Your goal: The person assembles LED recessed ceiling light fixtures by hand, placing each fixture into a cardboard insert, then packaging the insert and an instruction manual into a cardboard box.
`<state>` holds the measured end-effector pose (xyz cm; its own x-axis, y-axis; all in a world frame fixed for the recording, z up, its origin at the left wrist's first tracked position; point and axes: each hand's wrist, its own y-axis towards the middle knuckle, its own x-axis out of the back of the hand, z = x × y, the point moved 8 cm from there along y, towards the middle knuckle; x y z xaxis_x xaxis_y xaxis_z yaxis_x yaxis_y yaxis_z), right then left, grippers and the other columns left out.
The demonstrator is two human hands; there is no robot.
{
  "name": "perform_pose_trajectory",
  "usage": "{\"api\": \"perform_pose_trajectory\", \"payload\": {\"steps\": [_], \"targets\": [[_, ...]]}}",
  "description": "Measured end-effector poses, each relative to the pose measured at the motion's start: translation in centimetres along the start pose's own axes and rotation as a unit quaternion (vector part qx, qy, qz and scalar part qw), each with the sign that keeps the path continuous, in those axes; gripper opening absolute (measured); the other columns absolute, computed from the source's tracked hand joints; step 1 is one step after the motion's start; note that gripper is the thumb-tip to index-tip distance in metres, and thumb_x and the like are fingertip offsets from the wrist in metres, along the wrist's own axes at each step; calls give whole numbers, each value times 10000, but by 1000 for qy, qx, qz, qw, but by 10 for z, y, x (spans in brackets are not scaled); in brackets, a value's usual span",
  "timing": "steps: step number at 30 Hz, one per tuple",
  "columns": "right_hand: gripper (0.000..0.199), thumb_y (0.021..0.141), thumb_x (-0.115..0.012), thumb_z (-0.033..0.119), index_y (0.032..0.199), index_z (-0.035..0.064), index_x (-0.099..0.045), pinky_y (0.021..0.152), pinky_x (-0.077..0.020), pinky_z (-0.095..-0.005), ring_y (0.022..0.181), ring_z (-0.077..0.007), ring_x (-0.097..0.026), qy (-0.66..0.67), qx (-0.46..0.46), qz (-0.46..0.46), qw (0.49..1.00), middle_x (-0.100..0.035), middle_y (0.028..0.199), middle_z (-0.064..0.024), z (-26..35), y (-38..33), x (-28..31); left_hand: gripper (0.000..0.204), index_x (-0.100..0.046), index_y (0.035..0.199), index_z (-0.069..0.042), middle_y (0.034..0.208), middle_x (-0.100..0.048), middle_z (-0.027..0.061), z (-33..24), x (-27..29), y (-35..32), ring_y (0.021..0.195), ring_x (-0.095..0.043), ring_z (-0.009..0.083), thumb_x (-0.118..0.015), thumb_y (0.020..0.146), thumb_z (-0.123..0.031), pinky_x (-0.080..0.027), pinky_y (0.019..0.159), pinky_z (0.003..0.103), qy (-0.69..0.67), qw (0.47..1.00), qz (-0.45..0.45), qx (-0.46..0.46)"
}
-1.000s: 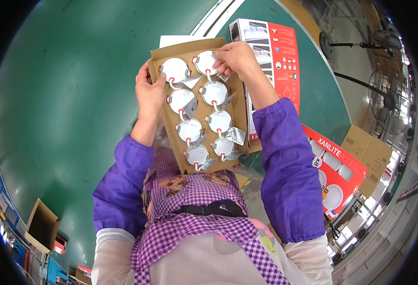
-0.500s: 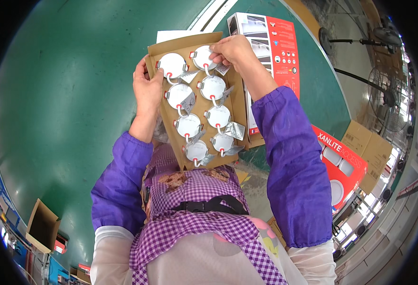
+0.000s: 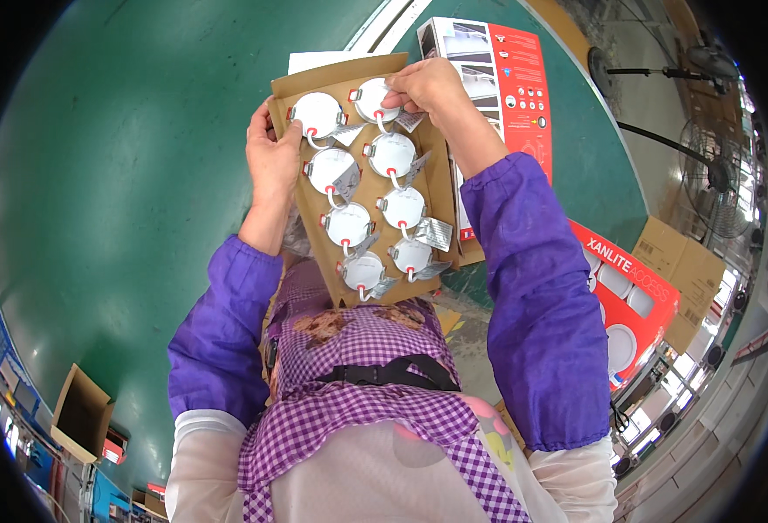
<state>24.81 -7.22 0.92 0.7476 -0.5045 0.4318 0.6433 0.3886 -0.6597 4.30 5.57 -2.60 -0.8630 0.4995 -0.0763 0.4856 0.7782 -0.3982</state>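
Observation:
A brown cardboard tray [image 3: 440, 192] holds several round white downlights [image 3: 331, 170] in two columns. Each has red-tipped side clips, a short white cable, and a silvery or white label tag. My left hand [image 3: 272, 161] grips the tray's left edge near the far corner, thumb on top beside the far-left downlight [image 3: 316, 114]; its other fingers go behind the wall. At the far right my right hand [image 3: 427, 89] is closed in a pinch over the right rim of a downlight [image 3: 372, 98], its fingers covering the clip there.
The tray is over the near edge of a green table [image 3: 139, 174]. To the right lies a red-and-white printed box [image 3: 523, 96]. Beyond my right sleeve are another red box [image 3: 632, 301] and a brown carton [image 3: 676, 270]. Black fans [image 3: 715, 174] stand farther right; an open carton [image 3: 83, 414] is lower left.
The tray's far end has shifted very slightly away from me, both hands moving with it. The grips look the same, and the downlights keep their places in the tray.

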Motion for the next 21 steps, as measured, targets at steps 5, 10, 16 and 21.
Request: {"api": "perform_pose_trajectory", "payload": {"steps": [5, 10, 16, 21], "targets": [[217, 888, -618, 114, 995, -73, -647, 467, -418, -208, 624, -114, -666, 88, 32, 2, 996, -702, 791, -103, 7, -28, 7, 471, -471, 1307, 20, 1125, -597, 113, 2, 6, 0, 1005, -590, 164, -607, 856, 12, -483, 879, 285, 18, 1000, -4, 0], [206, 904, -602, 154, 1009, -8, -673, 420, -395, -222, 471, -78, -564, 57, 103, -63, 991, -668, 716, -52, -13, -68, 31, 468, -474, 1307, 21, 1142, -600, 114, -2, 4, -1, 1012, -589, 163, -610, 859, 4, -481, 881, 285, 5, 1000, 12, 5], [185, 901, -593, 134, 971, -10, -687, 393, -397, -245, 414, -80, -522, 2, 46, -41, 998, -622, 594, -50, -46, -94, 16, 503, -452, 1325, 14, 1169, -582, 130, -10, 5, -9, 1000, -586, 153, -633, 858, -36, -496, 850, 279, 4, 1000, 13, 11], [210, 905, -573, 130, 984, -27, -689, 406, -425, -260, 413, -107, -538, 11, 35, -19, 999, -625, 581, -71, -49, -94, 9, 521, -495, 1289, -32, 1219, -528, 152, -67, 1, -53, 1179, -443, 295, -680, 802, -52, -361, 1001, 407, 331, 892, -88, -294]]}}
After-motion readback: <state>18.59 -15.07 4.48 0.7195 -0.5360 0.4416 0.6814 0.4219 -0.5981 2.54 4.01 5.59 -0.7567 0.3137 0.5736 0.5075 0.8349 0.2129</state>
